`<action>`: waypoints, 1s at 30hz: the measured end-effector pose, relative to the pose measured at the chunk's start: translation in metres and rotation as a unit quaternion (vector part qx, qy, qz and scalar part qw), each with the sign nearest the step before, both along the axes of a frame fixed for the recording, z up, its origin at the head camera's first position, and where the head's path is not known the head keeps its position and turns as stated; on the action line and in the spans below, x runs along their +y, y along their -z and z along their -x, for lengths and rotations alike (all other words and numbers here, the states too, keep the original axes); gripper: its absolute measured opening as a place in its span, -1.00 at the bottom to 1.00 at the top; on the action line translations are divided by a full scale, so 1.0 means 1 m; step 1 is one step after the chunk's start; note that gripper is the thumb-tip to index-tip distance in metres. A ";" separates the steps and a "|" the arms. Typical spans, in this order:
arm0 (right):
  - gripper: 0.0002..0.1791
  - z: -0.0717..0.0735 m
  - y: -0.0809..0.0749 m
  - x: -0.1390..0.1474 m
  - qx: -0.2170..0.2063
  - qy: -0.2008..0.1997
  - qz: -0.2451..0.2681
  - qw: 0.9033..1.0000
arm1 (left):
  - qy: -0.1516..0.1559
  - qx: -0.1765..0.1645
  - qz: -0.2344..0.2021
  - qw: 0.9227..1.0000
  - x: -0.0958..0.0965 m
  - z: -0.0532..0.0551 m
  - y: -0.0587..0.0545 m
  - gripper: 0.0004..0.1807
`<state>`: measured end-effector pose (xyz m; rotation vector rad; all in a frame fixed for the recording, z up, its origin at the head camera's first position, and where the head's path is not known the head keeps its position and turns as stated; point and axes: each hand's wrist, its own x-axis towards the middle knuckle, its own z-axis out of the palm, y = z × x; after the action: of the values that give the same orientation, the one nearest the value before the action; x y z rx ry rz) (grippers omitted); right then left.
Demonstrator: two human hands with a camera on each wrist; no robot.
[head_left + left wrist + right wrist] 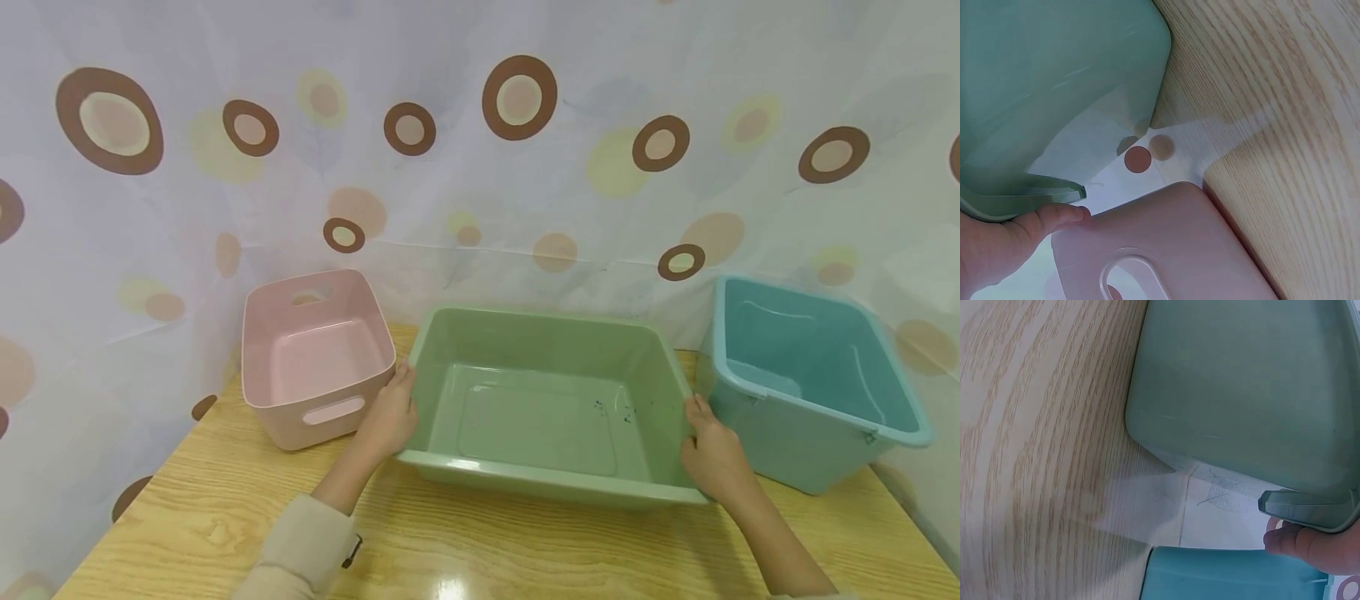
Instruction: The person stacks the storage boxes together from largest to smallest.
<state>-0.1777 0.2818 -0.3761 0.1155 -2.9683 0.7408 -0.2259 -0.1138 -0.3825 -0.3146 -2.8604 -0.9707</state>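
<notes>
A wide green plastic bin (pixel 540 429) stands in the middle of the head view, its open top facing up. My left hand (pixel 392 417) grips its left rim, with a finger hooked under the lip in the left wrist view. On the opposite side my right hand (pixel 716 454) holds the right rim, fingertips showing beneath the lip in the right wrist view. A pink bin (pixel 330 367) with cut-out handles sits close beside my left hand. Just right of my right hand is a deeper teal bin (pixel 787 442). Whether the green bin's base touches the table cannot be told.
All three bins are on a light wood-grain table (pixel 480 550). Behind them hangs a pale curtain (pixel 450 67) printed with brown and yellow circles. A few dark specks (pixel 627 414) mark the green bin's inside near its right end.
</notes>
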 end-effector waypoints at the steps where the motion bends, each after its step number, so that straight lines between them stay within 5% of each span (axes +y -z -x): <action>1: -0.37 -0.001 0.000 0.000 0.000 0.000 0.001 1.000 | -0.001 0.003 0.001 1.000 0.000 0.000 0.000 -0.44; 30: -0.38 -0.003 0.000 0.000 -0.020 -0.002 0.007 1.000 | -0.003 -0.003 -0.006 1.000 0.000 -0.003 0.001 -0.46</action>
<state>-0.1747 0.2820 -0.3761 0.1085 -2.9998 0.7741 -0.2225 -0.1141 -0.3839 -0.3022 -2.8573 -0.9898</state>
